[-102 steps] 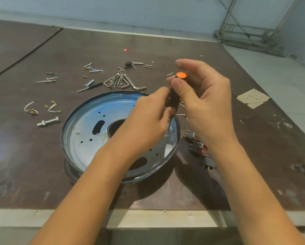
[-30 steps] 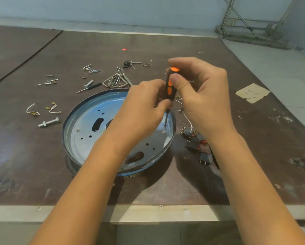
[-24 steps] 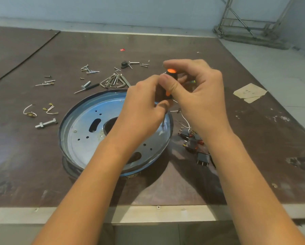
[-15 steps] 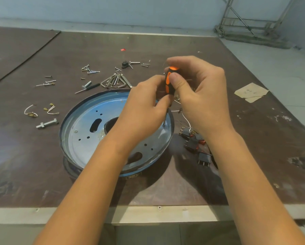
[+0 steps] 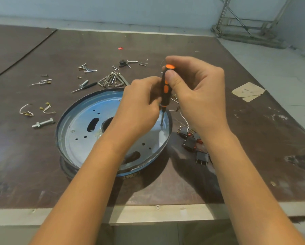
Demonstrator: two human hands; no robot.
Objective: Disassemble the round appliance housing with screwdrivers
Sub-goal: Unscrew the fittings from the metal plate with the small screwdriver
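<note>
Here the screwdriver stands near-upright, tip on the housing. The right hand pinches its top, the left hand lower.

Your head-worn camera, the only view, looks forward and down from close above the round housing, table edge nearer you, wall beyond.

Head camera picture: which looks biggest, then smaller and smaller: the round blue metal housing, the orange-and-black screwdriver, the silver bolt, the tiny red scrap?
1. Round blue metal housing
2. Orange-and-black screwdriver, held up nearer the camera
3. Silver bolt
4. Tiny red scrap, farthest away, so its real size is unsure
</note>
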